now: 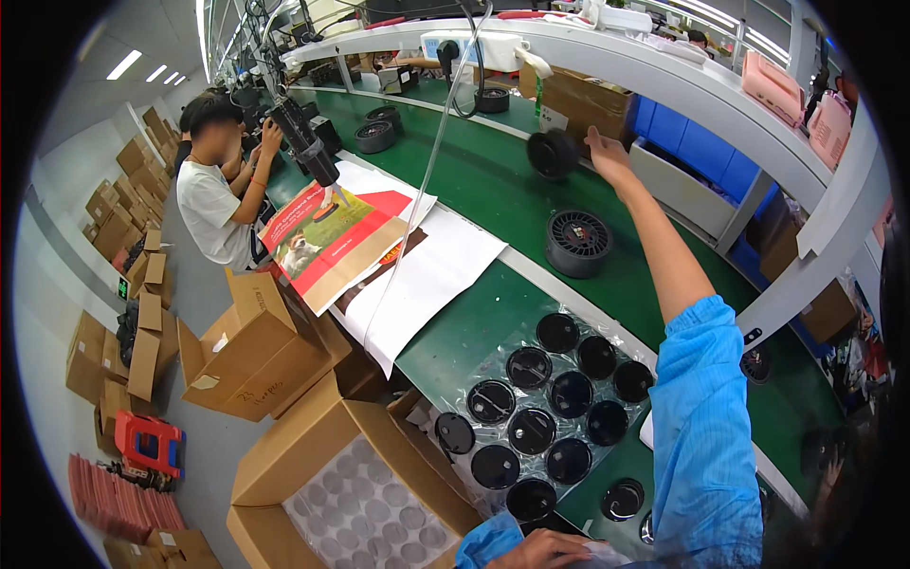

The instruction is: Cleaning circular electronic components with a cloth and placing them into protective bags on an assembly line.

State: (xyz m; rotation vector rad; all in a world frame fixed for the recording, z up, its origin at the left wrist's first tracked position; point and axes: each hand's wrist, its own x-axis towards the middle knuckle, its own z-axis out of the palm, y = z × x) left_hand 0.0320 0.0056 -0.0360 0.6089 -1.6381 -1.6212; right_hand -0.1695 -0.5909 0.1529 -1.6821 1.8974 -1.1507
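Black plastic: the round black fan housing (553,154) is hanging at the far end of the person's reach, above the green belt (474,190) and just in front of a brown carton (583,102) under the white shelf (607,57).
Right hand: the right hand (608,156) is stretching far forward in its blue sleeve (706,417), its fingers closing on the housing's right edge, pinching the rim as far as the view is showing.
Left hand: the left hand (542,550) is resting at the lower edge of the view, beside clear wrap; whether it is gripping anything cannot be told.
Step in hand: judging by the outstretched arm, the person is handling the housing in mid-air at the far side of the belt, either setting it down or lifting it.
Next move: it is calling for a steady pinch on the rim and a level path to the belt surface, keeping clear of the grey ribbed housing (578,242) lying nearer.
Facing: the housing is standing on edge, its flat round face turning toward the camera and slightly left.
Long axis: being a squat disc, it is showing no true long axis; its short axis is running roughly level, toward the viewer.
Nearby: black round lids (550,398) are lying in rows on a clear plastic sheet (493,360), near an open cardboard box (313,455).
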